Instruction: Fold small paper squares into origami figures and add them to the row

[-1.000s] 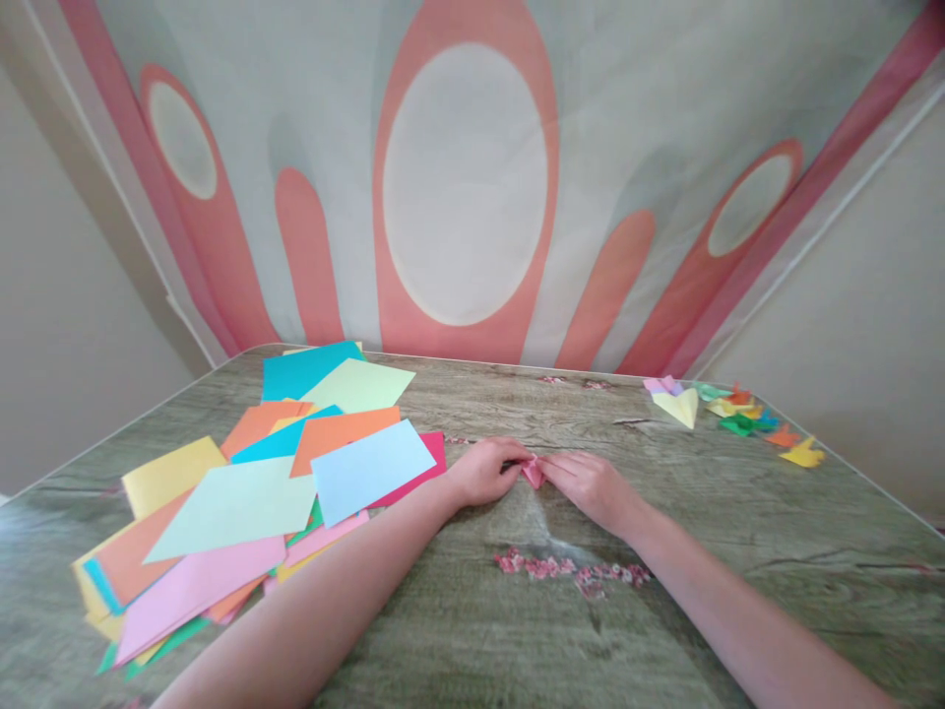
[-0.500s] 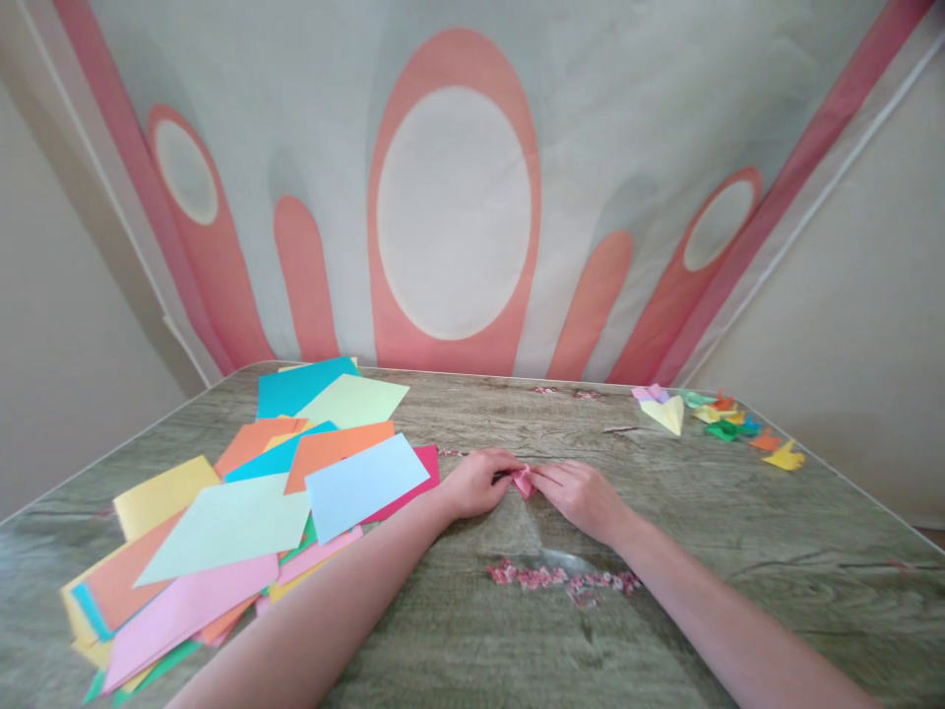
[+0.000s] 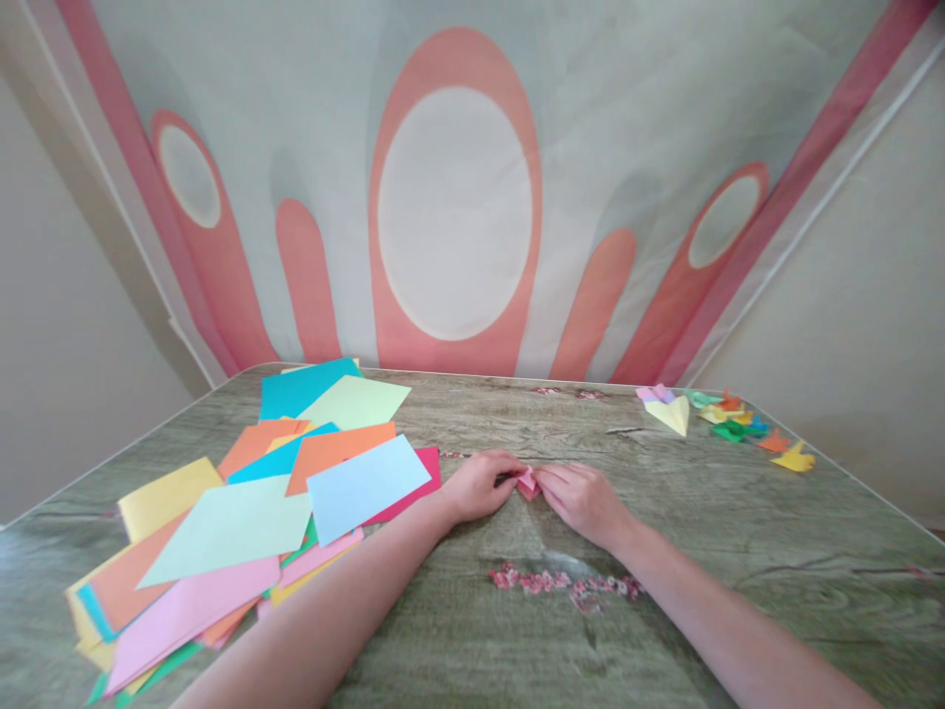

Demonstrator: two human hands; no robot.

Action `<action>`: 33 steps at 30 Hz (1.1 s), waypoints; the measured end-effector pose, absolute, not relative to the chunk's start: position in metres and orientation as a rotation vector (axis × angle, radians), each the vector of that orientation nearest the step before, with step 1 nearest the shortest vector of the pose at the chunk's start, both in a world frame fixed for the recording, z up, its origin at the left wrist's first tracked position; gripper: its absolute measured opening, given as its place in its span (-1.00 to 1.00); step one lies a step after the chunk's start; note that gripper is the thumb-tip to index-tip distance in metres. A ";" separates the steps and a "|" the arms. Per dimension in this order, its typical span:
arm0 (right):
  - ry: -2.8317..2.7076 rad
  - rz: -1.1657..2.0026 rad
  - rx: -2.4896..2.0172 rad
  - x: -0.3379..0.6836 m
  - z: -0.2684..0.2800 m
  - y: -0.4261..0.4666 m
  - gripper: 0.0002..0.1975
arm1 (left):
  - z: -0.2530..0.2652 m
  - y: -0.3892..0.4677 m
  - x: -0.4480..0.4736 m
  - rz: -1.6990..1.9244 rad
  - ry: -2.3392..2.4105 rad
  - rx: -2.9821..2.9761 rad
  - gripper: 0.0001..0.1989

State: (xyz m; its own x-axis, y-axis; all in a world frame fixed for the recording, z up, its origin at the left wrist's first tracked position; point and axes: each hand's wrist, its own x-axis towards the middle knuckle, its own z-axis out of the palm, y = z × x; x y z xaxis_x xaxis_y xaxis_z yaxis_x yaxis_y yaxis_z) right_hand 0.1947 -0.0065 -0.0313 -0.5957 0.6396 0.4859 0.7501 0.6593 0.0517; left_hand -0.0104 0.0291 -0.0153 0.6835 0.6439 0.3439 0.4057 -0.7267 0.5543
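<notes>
A small piece of folded pink paper [image 3: 528, 483] lies between my two hands at the middle of the table. My left hand [image 3: 483, 483] pinches its left side, thumb and fingers closed together. From the right, my right hand [image 3: 581, 497] grips the other edge with its fingertips pressed together. Parts of the paper are hidden under the fingers. Both forearms reach in from the near edge.
Many coloured paper sheets [image 3: 228, 532] lie in an overlapping heap on the left of the wood-grain table [image 3: 443, 630]. Far right sit a pale yellow folded paper [image 3: 668, 416] and several small folded paper figures [image 3: 793, 457]. A printed backdrop [image 3: 454, 217] stands behind.
Both hands stay around the pink paper with only slight finger shifts. The whole view has moved a little, and the sheets and figures lie as before.
</notes>
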 end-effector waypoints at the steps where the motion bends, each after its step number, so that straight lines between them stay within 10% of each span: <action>1: -2.434 -0.336 -1.102 0.194 -0.031 -0.007 -0.80 | -0.015 0.029 -0.010 0.741 0.817 2.455 -0.75; 33: -2.300 -0.342 -1.233 0.184 -0.034 -0.011 -0.82 | -0.021 0.026 0.003 0.760 1.189 2.332 -0.68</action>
State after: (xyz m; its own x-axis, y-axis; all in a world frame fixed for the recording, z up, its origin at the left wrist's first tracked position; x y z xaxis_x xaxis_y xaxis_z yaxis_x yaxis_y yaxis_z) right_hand 0.1836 -0.0109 -0.0336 -0.4621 0.7036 0.5399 0.8303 0.5572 -0.0155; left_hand 0.0033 0.0260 -0.0207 0.4867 0.8273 0.2805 0.6018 -0.5503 0.5789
